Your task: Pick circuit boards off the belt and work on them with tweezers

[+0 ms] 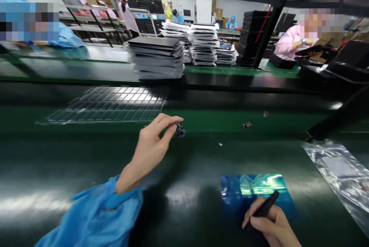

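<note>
A small dark-blue crumpled scrap [180, 130], too small to make out clearly, sits pinched between the thumb and forefinger of the left hand [151, 143], just above a glossy dark-green conveyor belt [72, 154]. A bright blue cloth sleeve [98, 212] covers that arm. The right hand [269, 226] is closed around a slim black marker [266, 204], over a shiny blue rectangular film [253, 189]. A crinkled silver plastic bag [337, 174] lies further right on the belt, and stacks of flat black panels [157, 57] stand beyond it
</note>
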Motion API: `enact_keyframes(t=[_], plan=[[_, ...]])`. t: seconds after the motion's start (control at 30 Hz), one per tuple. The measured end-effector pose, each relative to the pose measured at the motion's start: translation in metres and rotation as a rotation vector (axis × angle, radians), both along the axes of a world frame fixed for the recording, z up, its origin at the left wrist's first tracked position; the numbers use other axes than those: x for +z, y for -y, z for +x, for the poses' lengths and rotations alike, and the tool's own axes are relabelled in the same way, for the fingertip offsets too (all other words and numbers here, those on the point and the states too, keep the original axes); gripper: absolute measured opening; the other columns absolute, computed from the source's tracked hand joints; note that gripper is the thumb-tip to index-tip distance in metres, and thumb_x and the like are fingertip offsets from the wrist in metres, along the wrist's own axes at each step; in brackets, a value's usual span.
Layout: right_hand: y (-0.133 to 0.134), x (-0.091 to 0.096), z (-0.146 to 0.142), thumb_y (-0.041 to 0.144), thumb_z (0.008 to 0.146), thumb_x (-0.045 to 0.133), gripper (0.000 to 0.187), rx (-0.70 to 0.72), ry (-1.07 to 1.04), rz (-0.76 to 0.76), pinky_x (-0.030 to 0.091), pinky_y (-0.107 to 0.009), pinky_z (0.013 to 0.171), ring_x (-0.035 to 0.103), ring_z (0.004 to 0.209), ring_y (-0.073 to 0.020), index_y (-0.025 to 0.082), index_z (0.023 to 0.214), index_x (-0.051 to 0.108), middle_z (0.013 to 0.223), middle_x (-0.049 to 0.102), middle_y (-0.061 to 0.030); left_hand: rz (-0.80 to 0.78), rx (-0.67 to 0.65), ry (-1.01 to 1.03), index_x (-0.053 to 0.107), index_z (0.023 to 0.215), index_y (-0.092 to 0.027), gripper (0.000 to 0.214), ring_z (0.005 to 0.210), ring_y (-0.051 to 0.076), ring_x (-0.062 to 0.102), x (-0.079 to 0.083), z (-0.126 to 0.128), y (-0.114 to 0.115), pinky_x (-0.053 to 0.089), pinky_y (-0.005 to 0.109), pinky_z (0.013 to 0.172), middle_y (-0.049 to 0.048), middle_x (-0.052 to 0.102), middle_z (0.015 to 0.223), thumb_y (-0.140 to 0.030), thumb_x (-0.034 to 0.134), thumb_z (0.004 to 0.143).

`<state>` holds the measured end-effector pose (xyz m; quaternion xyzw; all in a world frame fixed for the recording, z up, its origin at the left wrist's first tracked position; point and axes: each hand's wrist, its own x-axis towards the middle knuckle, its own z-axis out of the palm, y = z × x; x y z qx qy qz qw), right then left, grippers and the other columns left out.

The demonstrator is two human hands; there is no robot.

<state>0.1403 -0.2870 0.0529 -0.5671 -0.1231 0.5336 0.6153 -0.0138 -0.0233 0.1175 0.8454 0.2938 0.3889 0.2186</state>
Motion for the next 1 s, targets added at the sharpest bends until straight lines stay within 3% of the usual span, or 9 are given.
enact_keyframes(t=[0.1,0.2,0.3,0.37,0.5,0.67,0.83,1.0], plan=[[0.001,0.009,-0.002,0.029,0.064,0.077,0.014,-0.036,0.008,-0.007,0.043,-0.024,0.064,0.057,0.066,-0.0169,0.018,0.065,0.068,0.066,0.068,-0.0049,-0.111,-0.272,-0.002,0.061,0.101,-0.025,0.016,0.070,0.011,0.059,0.023,-0.027,0.035,0.048,0.019,0.065,-0.0032,0.061,0.082,-0.023,0.054,0.087],[0.003,0.010,0.001,0.029,0.066,0.076,0.014,-0.110,0.056,-0.002,0.045,-0.025,0.066,0.058,0.070,-0.0176,0.018,0.067,0.067,0.069,0.068,-0.0046,-0.273,-0.642,-0.127,0.063,0.093,-0.022,0.021,0.066,0.008,0.057,0.031,-0.038,0.069,0.045,0.014,0.059,-0.0022,0.061,0.082,-0.011,0.046,0.088],[0.003,0.006,0.006,0.032,0.064,0.079,0.018,-0.158,0.098,-0.003,0.047,-0.026,0.069,0.060,0.074,-0.0194,0.018,0.068,0.069,0.073,0.068,-0.0050,-0.336,-0.876,-0.334,0.062,0.096,-0.019,0.030,0.073,0.007,0.058,0.018,-0.032,0.099,0.045,0.013,0.066,-0.0013,0.061,0.086,-0.001,0.040,0.086],[0.005,0.006,0.006,0.032,0.062,0.081,0.018,-0.208,0.145,0.004,0.048,-0.026,0.070,0.060,0.075,-0.0194,0.019,0.067,0.070,0.073,0.067,-0.0043,-0.276,-0.945,-0.465,0.061,0.096,-0.019,0.026,0.077,0.007,0.058,0.001,-0.025,0.116,0.045,0.014,0.073,-0.0034,0.060,0.086,0.000,0.048,0.083],[0.013,0.019,-0.004,0.033,0.063,0.080,0.015,-0.293,0.254,0.016,0.048,-0.025,0.073,0.062,0.076,-0.0180,0.022,0.067,0.071,0.073,0.066,-0.0009,-0.094,-0.904,-0.544,0.059,0.099,-0.019,0.019,0.081,0.009,0.057,-0.023,-0.021,0.138,0.047,0.018,0.076,-0.0043,0.062,0.092,-0.007,0.057,0.083],[0.013,0.037,-0.013,0.031,0.065,0.079,0.012,-0.235,0.384,0.005,0.047,-0.030,0.074,0.063,0.077,-0.0199,0.023,0.069,0.072,0.074,0.066,-0.0006,0.015,-0.683,-0.526,0.057,0.106,-0.011,0.024,0.096,0.020,0.053,-0.021,-0.030,0.138,0.046,0.032,0.083,0.0071,0.059,0.108,-0.005,0.042,0.089],[0.006,0.021,-0.007,0.027,0.065,0.080,0.011,-0.153,0.585,0.060,0.044,-0.034,0.074,0.062,0.079,-0.0226,0.024,0.071,0.072,0.077,0.067,-0.0014,0.238,-0.607,-0.536,0.056,0.111,-0.004,0.031,0.108,0.033,0.048,-0.038,-0.027,0.143,0.041,0.049,0.090,0.0180,0.053,0.121,-0.001,0.041,0.083],[0.023,-0.001,-0.002,0.028,0.071,0.076,0.007,-0.143,0.731,0.102,0.044,-0.040,0.079,0.062,0.084,-0.0269,0.025,0.077,0.073,0.082,0.070,-0.0030,0.451,-0.609,-0.585,0.053,0.119,-0.006,0.036,0.116,0.036,0.045,-0.060,-0.022,0.157,0.039,0.051,0.095,0.0167,0.050,0.128,-0.008,0.045,0.084]])
